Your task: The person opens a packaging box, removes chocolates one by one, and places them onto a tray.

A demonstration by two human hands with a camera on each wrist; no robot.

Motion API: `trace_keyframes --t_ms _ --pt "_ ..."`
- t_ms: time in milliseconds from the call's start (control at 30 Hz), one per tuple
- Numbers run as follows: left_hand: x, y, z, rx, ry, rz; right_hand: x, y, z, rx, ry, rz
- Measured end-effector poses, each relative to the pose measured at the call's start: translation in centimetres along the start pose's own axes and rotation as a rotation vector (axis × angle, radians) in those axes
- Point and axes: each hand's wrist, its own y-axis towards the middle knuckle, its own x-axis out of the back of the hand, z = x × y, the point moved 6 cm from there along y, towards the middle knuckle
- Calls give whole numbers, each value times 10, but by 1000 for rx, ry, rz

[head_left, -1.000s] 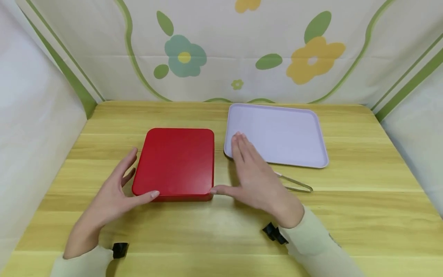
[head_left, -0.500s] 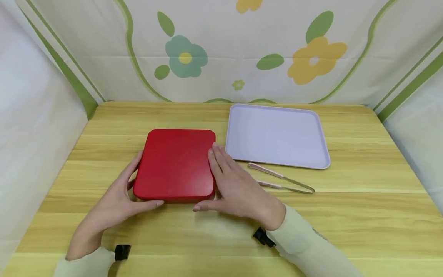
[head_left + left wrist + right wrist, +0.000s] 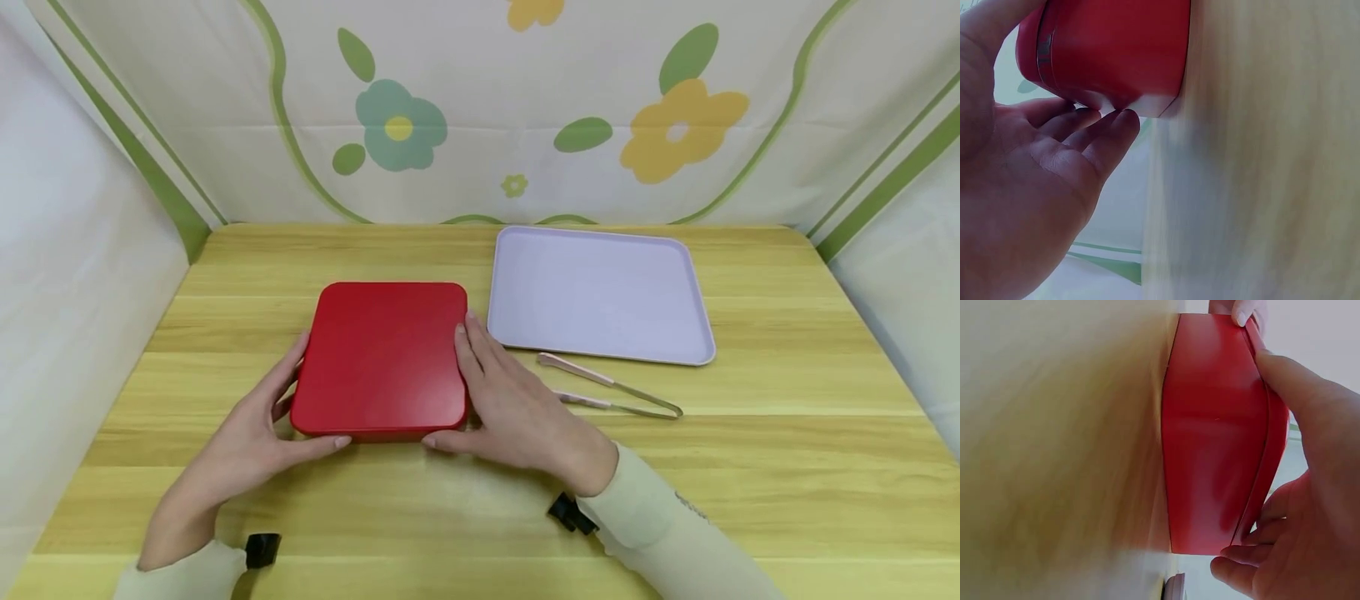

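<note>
A square red box (image 3: 386, 358) with a flat lid lies on the wooden table. In the head view my left hand (image 3: 247, 442) holds its near left corner, thumb along the front and fingers on the left side. At the near right corner my right hand (image 3: 517, 408) grips the box likewise, its thumb on the front edge. A seam below the lid rim runs around the box (image 3: 1213, 444) in the right wrist view, with the thumb and fingers at that rim. The left wrist view has fingertips (image 3: 1127, 119) touching the box's side. The contents are hidden.
A pale lilac tray (image 3: 600, 292) lies at the back right. In front of it are tongs (image 3: 577, 369) with pink-and-white handles and a metal bend. A flowered cloth (image 3: 480, 158) hangs behind the table (image 3: 787, 467), and pale cloth walls stand at both sides.
My right hand has moved left, from over the tongs and tray's edge to the box's right side, uncovering the tongs. My left hand has closed in on the left corner.
</note>
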Motion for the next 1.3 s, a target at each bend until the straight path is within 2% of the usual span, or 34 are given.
trace_keyframes --t_ms 200,333,600,1100,1300 --pt "-1 -3 4 42 6 13 -3 -2 -5 -1 37 17" --pt "-1 -1 4 27 4 15 -3 -3 -5 4 73 9" --pt "0 0 4 1 -8 1 -3 -2 -4 9 68 1" --pt "5 -3 5 56 5 -8 -3 -2 -2 27 63 5" --pt "4 -2 3 42 -7 -2 -1 -2 -2 22 54 3"
